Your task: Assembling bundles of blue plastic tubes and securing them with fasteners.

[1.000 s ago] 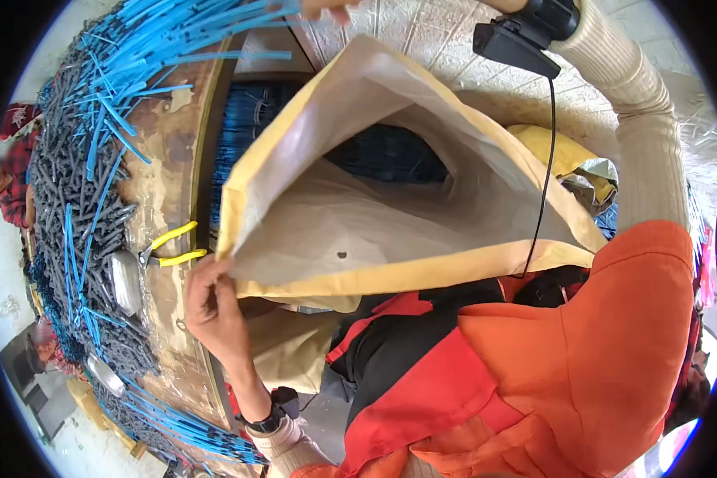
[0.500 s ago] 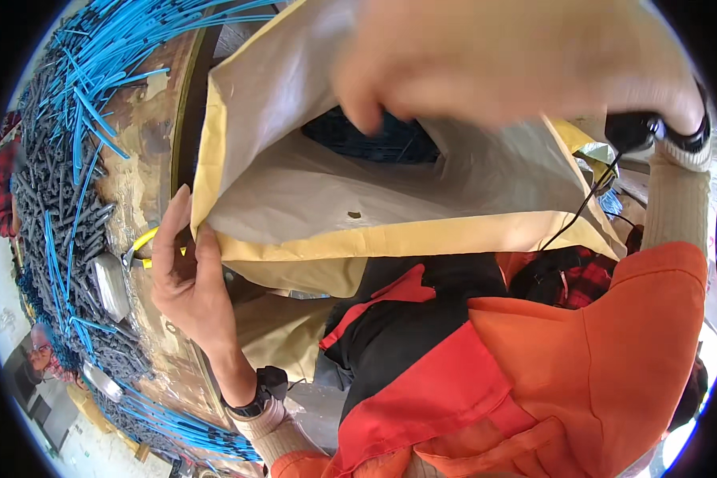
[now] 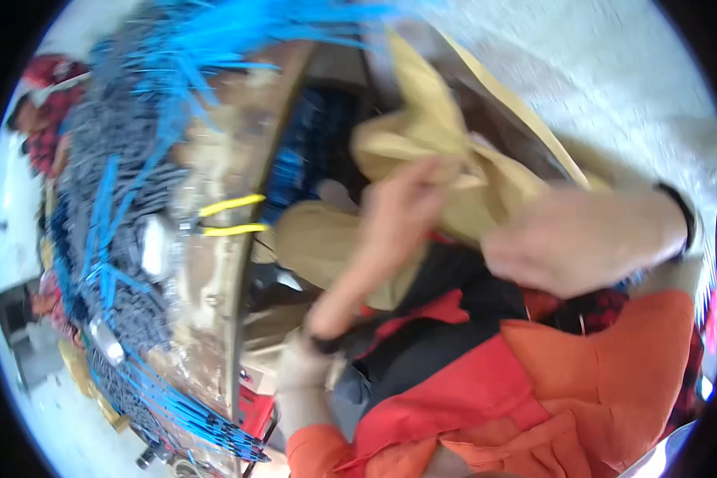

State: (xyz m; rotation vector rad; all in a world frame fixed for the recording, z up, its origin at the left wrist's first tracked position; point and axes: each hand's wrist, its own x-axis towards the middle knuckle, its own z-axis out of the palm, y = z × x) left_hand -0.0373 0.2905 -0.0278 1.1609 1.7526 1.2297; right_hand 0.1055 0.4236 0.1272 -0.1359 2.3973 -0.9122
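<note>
Pale concrete floor fills the upper right of the frame, and a worn wooden bench (image 3: 215, 239) runs down the left, heaped with blue and grey cables (image 3: 111, 199).

Your yellow-tan paper sack (image 3: 446, 151) sits in the upper middle, crumpled and pulled in close to your chest. Your left hand (image 3: 410, 199) rises from the lower middle, and its fingers look closed on a fold of the sack's lip, probably to keep the mouth gathered. Your right hand (image 3: 566, 247) lies across from the right, just below the sack and against its lower edge. It is badly blurred, so you cannot tell whether those fingers are curled or spread, or whether they grip anything.

Dark blue parts (image 3: 311, 151) show in the opening left of the sack. Two yellow ties (image 3: 231, 217) lie on the bench edge, near your left hand. Your orange and red jacket (image 3: 597, 382) fills the lower right.
</note>
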